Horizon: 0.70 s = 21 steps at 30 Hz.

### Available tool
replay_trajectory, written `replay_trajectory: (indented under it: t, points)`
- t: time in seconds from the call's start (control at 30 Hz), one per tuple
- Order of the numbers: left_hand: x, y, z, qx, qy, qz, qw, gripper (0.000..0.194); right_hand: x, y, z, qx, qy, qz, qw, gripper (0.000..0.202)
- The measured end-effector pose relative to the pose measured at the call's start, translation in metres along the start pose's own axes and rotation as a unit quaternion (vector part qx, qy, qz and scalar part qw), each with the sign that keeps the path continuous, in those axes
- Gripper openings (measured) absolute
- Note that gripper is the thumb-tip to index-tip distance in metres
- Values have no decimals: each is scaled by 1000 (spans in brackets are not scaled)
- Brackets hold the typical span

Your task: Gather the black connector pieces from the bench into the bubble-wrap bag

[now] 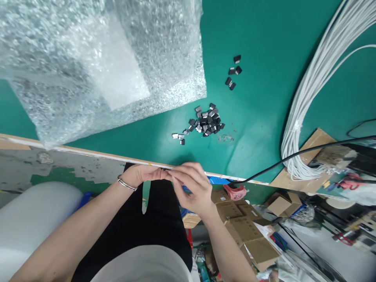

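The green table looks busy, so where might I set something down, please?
The widest bare patch on the green table lies between the small black parts and the white cable coil. A wedge left of them, between bubble wrap and near edge, is smaller. Crowded: upper left with the wrap, lower right around the coil.

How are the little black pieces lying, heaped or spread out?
Mostly heaped: the black pieces crowd together on the table, with several lying apart.

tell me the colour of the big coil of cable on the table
The coil of cable is white; it shows best in the head view.
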State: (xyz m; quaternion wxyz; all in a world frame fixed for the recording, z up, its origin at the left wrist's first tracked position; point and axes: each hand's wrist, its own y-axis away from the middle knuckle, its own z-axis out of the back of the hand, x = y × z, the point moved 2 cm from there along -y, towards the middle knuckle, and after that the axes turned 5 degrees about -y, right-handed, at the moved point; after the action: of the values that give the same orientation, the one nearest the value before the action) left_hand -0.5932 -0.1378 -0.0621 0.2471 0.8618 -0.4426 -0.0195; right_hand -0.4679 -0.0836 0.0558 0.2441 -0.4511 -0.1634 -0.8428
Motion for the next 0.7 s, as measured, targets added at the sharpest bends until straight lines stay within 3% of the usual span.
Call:
replay_trajectory:
  t: [0.2,0.43,0.57,0.7]
  points:
    - [-3,-1,-6,94,-105,17,990,41,-7,-45,7,-118,83,-31,989,25]
    - [-4,1,-8,61,-86,-6,994,38,-14,-62,-16,-149,162,-59,974,20]
    - [-2,0,-3,32,-52,-8,998,33,-12,-55,-20,-130,154,-40,979,8]
    - [1,0,4,8,-28,-12,1000,33,-7,-26,-20,-69,128,-31,989,8]
